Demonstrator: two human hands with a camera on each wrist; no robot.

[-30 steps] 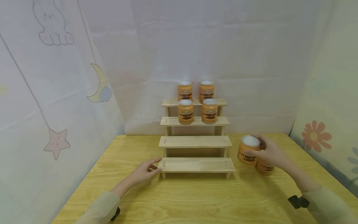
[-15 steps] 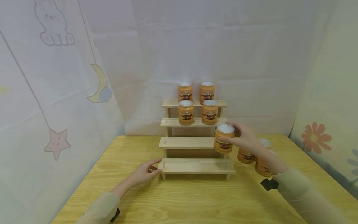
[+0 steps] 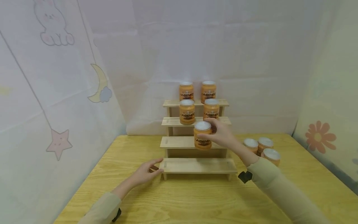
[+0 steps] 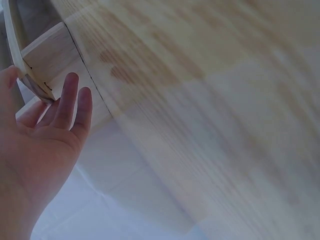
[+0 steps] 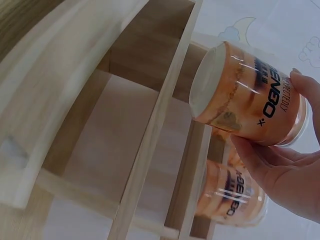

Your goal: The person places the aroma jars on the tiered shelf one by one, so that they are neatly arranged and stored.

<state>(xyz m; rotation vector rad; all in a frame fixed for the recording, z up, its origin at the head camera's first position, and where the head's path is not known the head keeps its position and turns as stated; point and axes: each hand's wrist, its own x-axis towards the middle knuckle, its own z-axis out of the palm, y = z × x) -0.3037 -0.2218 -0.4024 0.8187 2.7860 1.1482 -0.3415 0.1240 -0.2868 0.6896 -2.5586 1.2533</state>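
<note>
My right hand (image 3: 222,135) grips an orange jar (image 3: 202,140) with a white lid, fingers and thumb around its upper part. This jar is upright at the third step from the top of a wooden stepped display stand (image 3: 179,165); whether it touches the board cannot be told. In the right wrist view the held jar (image 5: 245,95) shows its dark lettering. My left hand (image 3: 144,172) pinches the left end of the lowest step; in the left wrist view, thumb and fingers lie on either side of the board end (image 4: 37,87).
Two jars (image 3: 186,90) stand on the top step and two more jars (image 3: 187,113) on the second. On the wooden table (image 3: 156,202), right of the stand, three jars (image 3: 271,155) sit close together, partly behind my right forearm. Printed cloth walls (image 3: 223,46) enclose the table.
My right hand has lifted a jar from the group at the right and carried it leftward to the third step. The left hand has stayed at the stand.
</note>
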